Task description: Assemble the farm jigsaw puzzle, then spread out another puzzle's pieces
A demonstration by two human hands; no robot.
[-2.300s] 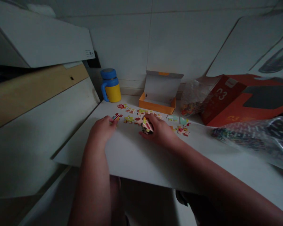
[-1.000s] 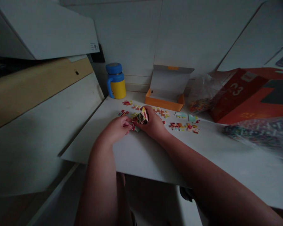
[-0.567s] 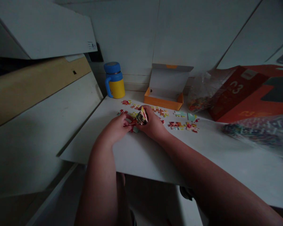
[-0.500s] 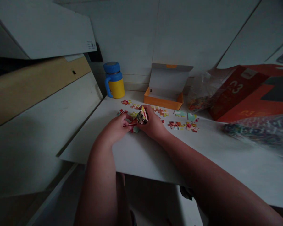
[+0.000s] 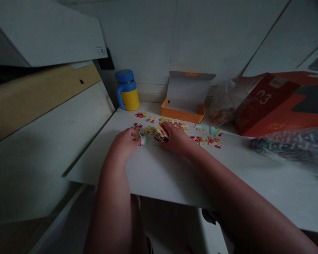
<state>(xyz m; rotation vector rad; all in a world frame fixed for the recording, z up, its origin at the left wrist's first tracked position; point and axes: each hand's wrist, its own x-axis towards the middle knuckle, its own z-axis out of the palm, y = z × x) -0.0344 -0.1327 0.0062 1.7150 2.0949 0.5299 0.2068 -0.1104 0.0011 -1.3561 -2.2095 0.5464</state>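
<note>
Both forearms reach in over the white table [image 5: 153, 174], and here's the left hand [image 5: 125, 141], low at the tabletop, palm down, thumb and fingers pointing right, with the tips at a green-and-red puzzle piece [image 5: 145, 140]; whether they pinch it or merely touch it, I can't tell. Across to the right hand [image 5: 177, 139], coming in at a slant, its thumb and fingers curled in a firm grip round a stack of puzzle pieces [image 5: 162, 134], held just above the table between the two hands. That hand covers part of the spread of loose pieces [image 5: 149, 129], which runs in rough rows beyond and to both sides. Behind them sits an open orange box [image 5: 184, 115], lid up, with a blue-and-yellow mug [image 5: 130, 100] to its left. Over on the right, a clear bag [image 5: 221, 113] stands beside a big red box [image 5: 267, 111], and a second plastic bag [image 5: 294, 150] lies in front.
</note>
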